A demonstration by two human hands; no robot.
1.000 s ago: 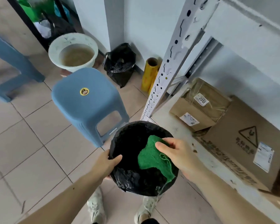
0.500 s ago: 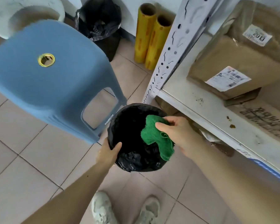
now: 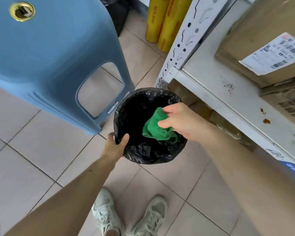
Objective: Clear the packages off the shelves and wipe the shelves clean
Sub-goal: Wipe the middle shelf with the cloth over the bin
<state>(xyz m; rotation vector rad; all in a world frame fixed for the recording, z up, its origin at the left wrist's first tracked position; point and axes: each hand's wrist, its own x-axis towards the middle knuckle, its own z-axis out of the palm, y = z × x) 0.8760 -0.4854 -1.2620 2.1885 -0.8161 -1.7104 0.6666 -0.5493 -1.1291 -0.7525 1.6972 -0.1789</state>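
A bin lined with a black bag (image 3: 143, 133) is held by its near rim in the left hand (image 3: 115, 146), with the thumb hooked over the edge and the fingers hidden beneath. A green cloth (image 3: 157, 126) is pinched between the thumb and curled fingers of the right hand (image 3: 180, 122) and hangs bunched over the mouth of the bin. The bin is carried low above the tiled floor (image 3: 41, 159), between a blue plastic stool (image 3: 46, 53) and the corner post of the white shelf (image 3: 228, 101). The packages are not yet cleared: one labelled cardboard box (image 3: 255, 43) is seen on the shelf board, and flattened cardboard (image 3: 291, 103) lies beside it. Brown spots and dark crumbs are visible on the bare front strip of the shelf. The step in hand is judged to be the wiping stage, with dirt being shaken or dropped from the cloth into the bin; whether the cloth itself is to be discarded cannot be told. For the next move, the bin is probably to be set down so that a hand is freed, the box is to be lifted off the board, and the cloth is to be drawn over the stained strip. Two yellow rolls (image 3: 162, 24) stand against the wall behind the post.
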